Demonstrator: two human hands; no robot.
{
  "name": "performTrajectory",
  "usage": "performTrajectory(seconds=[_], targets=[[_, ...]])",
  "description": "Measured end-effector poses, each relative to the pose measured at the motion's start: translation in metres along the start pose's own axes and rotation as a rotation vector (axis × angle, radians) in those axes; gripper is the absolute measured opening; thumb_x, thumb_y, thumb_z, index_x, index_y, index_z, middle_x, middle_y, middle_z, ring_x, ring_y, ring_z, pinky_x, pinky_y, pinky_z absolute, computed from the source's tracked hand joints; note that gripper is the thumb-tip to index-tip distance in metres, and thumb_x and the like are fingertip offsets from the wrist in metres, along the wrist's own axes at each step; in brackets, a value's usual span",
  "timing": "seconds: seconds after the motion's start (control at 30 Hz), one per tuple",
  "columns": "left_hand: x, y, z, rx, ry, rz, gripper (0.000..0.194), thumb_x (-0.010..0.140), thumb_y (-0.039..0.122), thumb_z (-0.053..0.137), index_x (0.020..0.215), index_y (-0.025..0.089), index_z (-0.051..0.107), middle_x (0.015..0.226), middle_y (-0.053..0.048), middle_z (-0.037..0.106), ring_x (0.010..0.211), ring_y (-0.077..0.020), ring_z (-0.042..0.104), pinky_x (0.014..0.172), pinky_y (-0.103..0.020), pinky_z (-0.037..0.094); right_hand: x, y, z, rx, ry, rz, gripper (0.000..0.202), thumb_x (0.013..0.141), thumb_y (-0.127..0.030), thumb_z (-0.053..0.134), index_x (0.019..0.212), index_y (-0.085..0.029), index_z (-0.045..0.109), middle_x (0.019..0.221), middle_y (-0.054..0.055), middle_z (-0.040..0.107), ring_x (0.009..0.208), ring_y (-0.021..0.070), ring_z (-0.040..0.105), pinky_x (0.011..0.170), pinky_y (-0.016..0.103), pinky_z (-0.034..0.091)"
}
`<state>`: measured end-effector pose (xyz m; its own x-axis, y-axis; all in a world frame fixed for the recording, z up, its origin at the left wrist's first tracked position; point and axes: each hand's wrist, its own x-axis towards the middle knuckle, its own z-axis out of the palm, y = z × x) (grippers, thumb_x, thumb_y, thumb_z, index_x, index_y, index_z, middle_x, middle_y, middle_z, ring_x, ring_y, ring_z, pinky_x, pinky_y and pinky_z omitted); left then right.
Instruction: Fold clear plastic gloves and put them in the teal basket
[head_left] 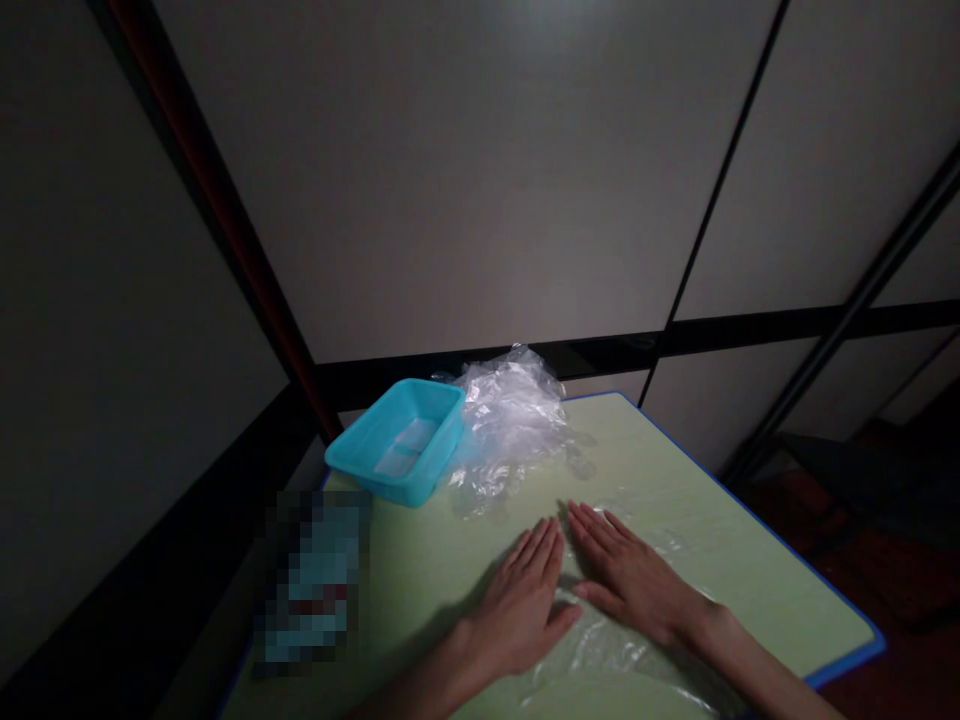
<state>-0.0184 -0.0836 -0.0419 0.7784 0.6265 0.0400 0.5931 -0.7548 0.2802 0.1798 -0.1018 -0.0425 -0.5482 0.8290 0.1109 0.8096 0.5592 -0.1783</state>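
The left hand [521,600] and the right hand [637,580] are palm down over a pale green table [645,450] edged in blue. Dim, pale panels [480,180] with dark seams stand at twelve o'clock. From the hands, a turquoise basin [427,475] sits at ten, a crumpled heap of clear plastic [514,410] just beside it towards twelve, and a blurred item [322,560] (pixelated past recognising) at nine. Both hands are flattened, fingers straight, thumbs out, over clear film [600,645] that stretches towards six; how firmly they press, I cannot tell.
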Motion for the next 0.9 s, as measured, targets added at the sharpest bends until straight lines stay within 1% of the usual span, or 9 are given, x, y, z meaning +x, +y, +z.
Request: performTrajectory(seconds=[0.17, 0.33, 0.4, 0.5, 0.57, 0.7, 0.8, 0.9], targets=[[0.001, 0.005, 0.004, 0.042, 0.047, -0.008, 0.064, 0.088, 0.045, 0.032, 0.137, 0.006, 0.016, 0.144, -0.013, 0.01, 0.132, -0.0238, 0.004, 0.108, -0.038, 0.013, -0.005, -0.001, 0.006, -0.005, 0.042, -0.029, 0.071, 0.087, -0.05, 0.035, 0.14, -0.014, 0.004, 0.144, 0.011, 0.009, 0.131, 0.0239, 0.01, 0.106, 0.042, 0.021], [0.0, 0.006, -0.001, 0.045, 0.007, -0.016, 0.068, 0.088, 0.052, 0.027, 0.136, 0.005, 0.019, 0.143, -0.015, 0.012, 0.131, -0.0244, 0.006, 0.107, -0.038, 0.014, -0.008, -0.001, 0.015, -0.006, 0.073, -0.066, 0.074, 0.086, -0.051, 0.036, 0.14, -0.015, 0.001, 0.143, 0.012, 0.01, 0.131, 0.0251, 0.011, 0.105, 0.044, 0.022], [-0.004, 0.003, -0.003, 0.057, -0.007, -0.026, 0.068, 0.087, 0.052, 0.029, 0.136, 0.006, 0.018, 0.143, -0.015, 0.011, 0.132, -0.0238, 0.005, 0.106, -0.038, 0.016, -0.01, 0.0, 0.017, -0.008, 0.077, -0.065, 0.073, 0.086, -0.051, 0.036, 0.14, -0.015, 0.001, 0.143, 0.012, 0.01, 0.131, 0.0252, 0.012, 0.105, 0.044, 0.022], [-0.017, -0.008, -0.005, 0.077, -0.016, -0.079, 0.069, 0.084, 0.047, 0.039, 0.137, 0.01, 0.016, 0.144, -0.012, 0.009, 0.132, -0.0231, 0.005, 0.106, -0.038, 0.017, -0.011, 0.002, 0.017, -0.005, 0.085, -0.064, 0.073, 0.086, -0.05, 0.036, 0.14, -0.015, 0.001, 0.144, 0.012, 0.009, 0.131, 0.0253, 0.012, 0.105, 0.044, 0.022], [-0.028, -0.017, -0.005, 0.081, 0.009, -0.12, 0.069, 0.083, 0.044, 0.043, 0.138, 0.012, 0.015, 0.144, -0.011, 0.009, 0.132, -0.023, 0.008, 0.106, -0.038, 0.018, -0.011, 0.001, 0.017, -0.001, 0.087, -0.06, 0.072, 0.086, -0.05, 0.036, 0.14, -0.016, 0.001, 0.144, 0.011, 0.009, 0.131, 0.0253, 0.012, 0.105, 0.044, 0.022], [-0.049, -0.033, -0.001, 0.082, 0.082, -0.17, 0.068, 0.083, 0.042, 0.044, 0.138, 0.015, 0.014, 0.144, -0.01, 0.012, 0.131, -0.0231, 0.011, 0.105, -0.039, 0.02, -0.011, 0.0, 0.014, 0.034, 0.051, -0.039, 0.072, 0.087, -0.05, 0.035, 0.139, -0.017, -0.002, 0.144, 0.01, 0.007, 0.131, 0.0251, 0.01, 0.105, 0.045, 0.02], [-0.056, -0.037, -0.004, 0.065, 0.102, -0.212, 0.068, 0.083, 0.04, 0.045, 0.138, 0.012, 0.015, 0.144, -0.011, 0.012, 0.131, -0.0232, 0.011, 0.105, -0.039, 0.02, -0.012, 0.004, 0.006, 0.112, 0.019, 0.001, 0.071, 0.088, -0.048, 0.034, 0.139, -0.018, -0.007, 0.144, 0.01, 0.006, 0.131, 0.0243, 0.009, 0.106, 0.045, 0.019], [-0.057, -0.034, -0.011, 0.022, 0.109, -0.199, 0.068, 0.084, 0.033, 0.046, 0.138, 0.015, 0.01, 0.144, -0.009, 0.012, 0.131, -0.0215, 0.013, 0.106, -0.039, 0.02, -0.015, 0.012, -0.001, 0.165, 0.027, 0.098, 0.066, 0.089, -0.045, 0.032, 0.139, -0.022, -0.005, 0.144, 0.008, 0.011, 0.131, 0.0233, 0.012, 0.106, 0.046, 0.018]])
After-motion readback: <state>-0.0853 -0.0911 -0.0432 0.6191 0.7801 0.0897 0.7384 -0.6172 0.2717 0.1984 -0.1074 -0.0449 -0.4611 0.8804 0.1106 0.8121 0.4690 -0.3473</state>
